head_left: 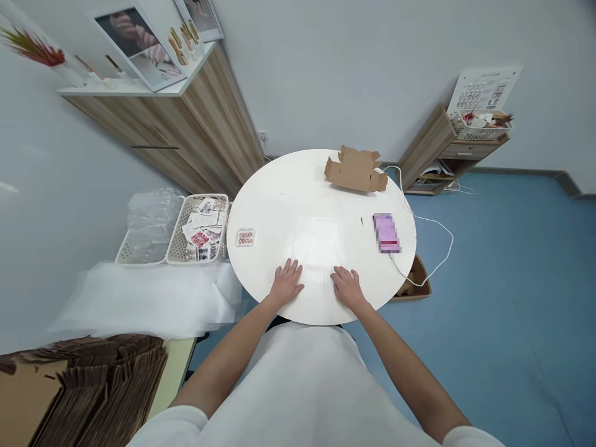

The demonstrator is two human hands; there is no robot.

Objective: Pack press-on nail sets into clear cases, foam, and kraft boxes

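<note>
My left hand [285, 282] lies palm down near the front edge of the white oval table [298, 180], fingers spread and holding nothing. To its right, my right hand [347, 287] rests on the same tabletop, empty, its fingers slightly bent and apart. Between and beyond the hands is a bright rectangular patch; I cannot tell whether it is a reflection or a clear sheet. A small clear case of pink press-on nails [245, 238] sits at the table's left. An unfolded brown cardboard box [354, 171] lies at the back right. Nearer my right hand is a pixelated purple phone [387, 233].
A white cable [435, 221] loops off the table's right side from the phone. Left of the table stand a basket of printed packets [200, 226] and one of clear plastic [149, 230]. White foam sheets [153, 298] and stacked cardboard [102, 385] lie nearer. A cabinet [186, 133] stands behind.
</note>
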